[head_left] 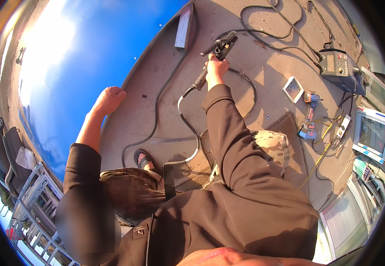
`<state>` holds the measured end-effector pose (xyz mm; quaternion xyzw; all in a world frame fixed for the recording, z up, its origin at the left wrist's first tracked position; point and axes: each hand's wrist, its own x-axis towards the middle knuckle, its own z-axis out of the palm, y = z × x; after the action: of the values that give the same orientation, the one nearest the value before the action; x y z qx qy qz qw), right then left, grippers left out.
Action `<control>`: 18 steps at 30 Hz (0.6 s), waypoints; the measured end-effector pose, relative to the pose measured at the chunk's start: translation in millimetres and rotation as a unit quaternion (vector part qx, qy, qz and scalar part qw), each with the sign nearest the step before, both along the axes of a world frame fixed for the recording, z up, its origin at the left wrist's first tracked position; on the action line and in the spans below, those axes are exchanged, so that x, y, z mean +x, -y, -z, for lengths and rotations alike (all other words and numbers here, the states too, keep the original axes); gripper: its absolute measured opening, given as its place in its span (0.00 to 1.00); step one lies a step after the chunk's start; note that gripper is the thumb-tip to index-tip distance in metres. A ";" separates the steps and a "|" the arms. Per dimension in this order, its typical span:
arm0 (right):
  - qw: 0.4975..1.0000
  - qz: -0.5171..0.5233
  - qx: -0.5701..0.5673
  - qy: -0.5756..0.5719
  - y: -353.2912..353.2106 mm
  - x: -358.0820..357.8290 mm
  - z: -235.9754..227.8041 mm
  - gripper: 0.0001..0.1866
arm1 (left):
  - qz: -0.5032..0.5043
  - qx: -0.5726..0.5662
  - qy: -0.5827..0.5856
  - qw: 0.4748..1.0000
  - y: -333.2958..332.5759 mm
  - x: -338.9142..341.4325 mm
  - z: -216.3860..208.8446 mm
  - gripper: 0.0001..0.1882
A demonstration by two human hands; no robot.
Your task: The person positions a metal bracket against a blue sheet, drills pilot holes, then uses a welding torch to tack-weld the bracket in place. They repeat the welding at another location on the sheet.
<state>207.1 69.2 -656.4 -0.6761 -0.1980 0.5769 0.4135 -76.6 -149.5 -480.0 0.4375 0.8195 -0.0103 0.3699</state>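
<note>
My right hand [217,68] is closed around a black welding clamp [222,44], held out ahead of me over the concrete floor. Just below those fingers, a black handle [197,82] runs into a cable [180,106] partly wrapped in white; whether it is one piece with the clamp I cannot tell. At the rim of a large glossy blue panel [86,57], my left hand [109,99] is curled with its thumb along the edge. Its fingertips are hidden.
A welding machine [341,66] stands at the far right, trailing black cables. Nearer lie a white tray of small screws [292,89], a cordless drill [311,104] and a power strip [343,126]. A metal tube [183,29] sits beside the panel. Cable crosses the floor near my sandalled foot [144,160].
</note>
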 end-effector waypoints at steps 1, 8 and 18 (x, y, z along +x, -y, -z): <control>0.996 -0.030 0.012 0.080 -19.3 17.3 1.8 0.15 | -0.018 -0.015 -0.018 1.000 3.6 -5.7 -11.5 0.19; 0.948 0.052 -0.082 0.302 -88.0 84.7 -26.3 0.18 | -0.109 -0.026 -0.005 0.994 61.3 -26.3 -68.8 0.19; 0.871 -0.362 0.173 0.284 -54.1 10.3 -34.6 0.27 | -0.581 0.122 0.438 0.675 -3.2 39.6 82.0 0.43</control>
<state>217.4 123.3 -621.9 -0.6094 -0.6342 0.4261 0.2119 -37.0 -146.4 -562.0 -0.1315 0.6462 0.4999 0.5615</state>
